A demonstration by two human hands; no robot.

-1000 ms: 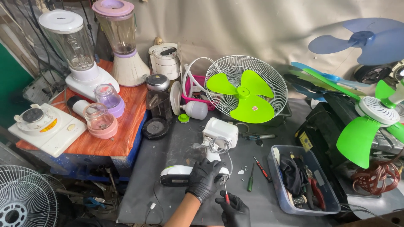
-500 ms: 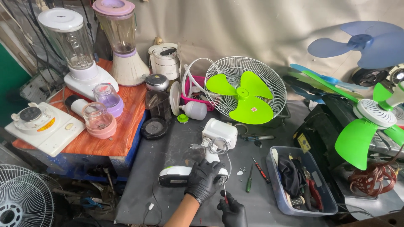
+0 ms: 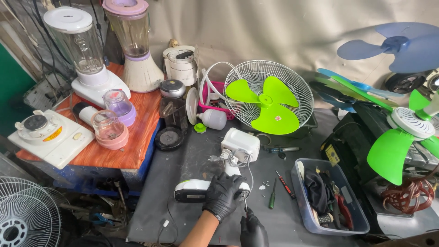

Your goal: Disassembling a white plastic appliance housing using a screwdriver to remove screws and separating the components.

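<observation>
White fan body (image 3: 231, 167), stripped of its blade and guard, lies on the grey table (image 3: 183, 155) at lower centre of the frame, its motor housing pointing up-frame and its oval base toward the lower left. Behind it, at upper centre, a wire guard with a lime-green blade (image 3: 267, 103) leans upright. Two blenders (image 3: 91, 59) stand on the orange wooden board at upper left. A blue tray of tools (image 3: 331, 196) sits at lower right, just beside the fan body. The left hand (image 3: 222, 194), in a black glove, is closed over the base of the fan body, pressing it down. The right hand (image 3: 253, 231), also gloved, is closed around a thin screwdriver (image 3: 245, 204), held upright with its tip at the base. Two more screwdrivers (image 3: 279, 190) lie on the table between the fan body and the tray.
</observation>
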